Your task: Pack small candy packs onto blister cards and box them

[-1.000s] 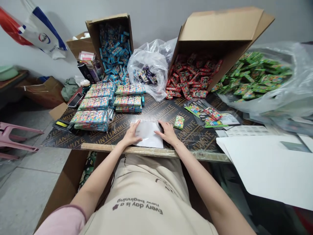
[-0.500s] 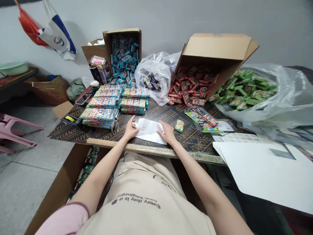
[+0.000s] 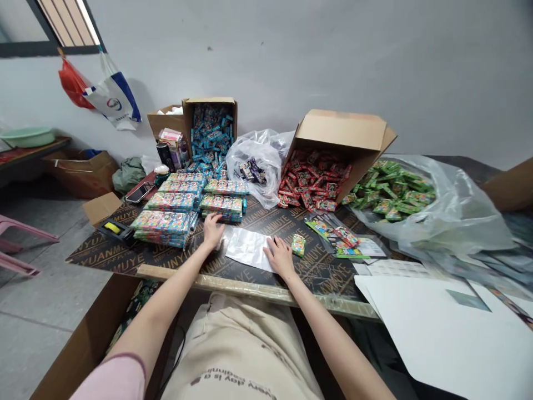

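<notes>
A flat white sheet or bag point(image 3: 249, 247), shiny and creased, lies on the dark printed tabletop in front of me. My right hand point(image 3: 282, 257) rests on its right edge, fingers spread. My left hand point(image 3: 214, 230) is beyond its upper left corner, close to the wrapped stacks of small boxes point(image 3: 224, 204); its fingers are apart and nothing shows in them. More wrapped stacks point(image 3: 164, 214) stand farther left. Just right of my right hand is a single small green packet point(image 3: 298, 244).
Behind are an open carton of blue packets point(image 3: 212, 133), a clear bag of dark purple packets point(image 3: 254, 169), a tilted carton of red packets point(image 3: 314, 175) and a bag of green packets point(image 3: 400, 191). White boards point(image 3: 441, 322) lie at right, a tape dispenser point(image 3: 114, 229) at left.
My left hand has let go of the white sheet's left side and moved left and away from me, towards the stacks. The right hand stays on its right edge. The view has tilted upward.
</notes>
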{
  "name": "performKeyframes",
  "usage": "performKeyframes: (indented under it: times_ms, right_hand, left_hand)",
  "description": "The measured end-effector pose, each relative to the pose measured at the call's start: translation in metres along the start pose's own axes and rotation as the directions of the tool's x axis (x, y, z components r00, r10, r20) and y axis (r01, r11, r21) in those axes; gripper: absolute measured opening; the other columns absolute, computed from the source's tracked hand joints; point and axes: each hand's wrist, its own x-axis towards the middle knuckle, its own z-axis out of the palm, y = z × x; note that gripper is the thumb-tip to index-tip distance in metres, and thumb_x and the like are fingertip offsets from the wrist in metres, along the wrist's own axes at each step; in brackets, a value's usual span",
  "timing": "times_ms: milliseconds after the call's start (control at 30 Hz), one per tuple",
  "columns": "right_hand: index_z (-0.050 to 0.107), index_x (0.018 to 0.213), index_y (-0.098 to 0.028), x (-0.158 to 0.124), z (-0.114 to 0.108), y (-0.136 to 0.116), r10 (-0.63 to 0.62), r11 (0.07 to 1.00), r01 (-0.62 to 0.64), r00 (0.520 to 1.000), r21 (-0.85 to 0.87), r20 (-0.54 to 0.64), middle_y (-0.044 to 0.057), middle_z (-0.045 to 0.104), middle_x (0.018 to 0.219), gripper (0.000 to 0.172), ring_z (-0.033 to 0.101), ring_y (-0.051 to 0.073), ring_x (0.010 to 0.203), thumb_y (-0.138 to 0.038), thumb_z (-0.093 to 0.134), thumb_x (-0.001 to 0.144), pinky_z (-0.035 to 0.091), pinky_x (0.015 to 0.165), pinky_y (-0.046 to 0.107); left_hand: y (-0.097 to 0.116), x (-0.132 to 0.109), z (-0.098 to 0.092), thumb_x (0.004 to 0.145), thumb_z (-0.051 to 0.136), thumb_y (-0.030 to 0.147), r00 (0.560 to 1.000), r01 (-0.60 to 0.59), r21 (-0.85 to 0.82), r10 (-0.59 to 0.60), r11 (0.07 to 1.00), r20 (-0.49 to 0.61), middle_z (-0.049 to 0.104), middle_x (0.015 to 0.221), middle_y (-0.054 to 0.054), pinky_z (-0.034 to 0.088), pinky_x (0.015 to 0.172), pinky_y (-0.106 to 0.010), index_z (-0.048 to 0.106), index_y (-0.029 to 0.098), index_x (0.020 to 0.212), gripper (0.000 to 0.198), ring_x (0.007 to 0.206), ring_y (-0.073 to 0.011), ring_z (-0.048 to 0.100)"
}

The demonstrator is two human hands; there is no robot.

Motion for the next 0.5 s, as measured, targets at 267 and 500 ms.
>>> performKeyframes:
  times_ms: [267,500]
  right_hand:
    - [0.055,0.134,-0.019,0.001,0.006,0.01,0.007,0.998,-0.009,1.0,0.066,0.026,0.019,0.049,0.142,0.045,0.044,0.03,0.131,-0.039,0.045,0.096,0.034,0.103,0.047]
    - [0.058,0.13,-0.019,0.002,0.003,0.012,-0.004,0.989,-0.005,0.998,0.147,0.059,0.02,0.048,0.142,0.043,0.042,0.033,0.13,-0.039,0.049,0.094,0.035,0.1,0.05]
  left_hand:
    - [0.009,0.137,-0.028,0.047,0.084,0.019,0.87,-0.324,0.324,0.145,0.889,0.472,0.051,0.132,-0.016,0.036,0.103,-0.05,0.057,0.019,0.124,0.082,0.127,-0.0379,0.041]
    - [0.019,0.137,-0.028,0.043,0.086,0.024,0.811,-0.421,0.426,0.123,0.801,0.572,0.046,0.135,-0.024,0.036,0.1,-0.053,0.047,0.012,0.125,0.092,0.126,-0.0424,0.04]
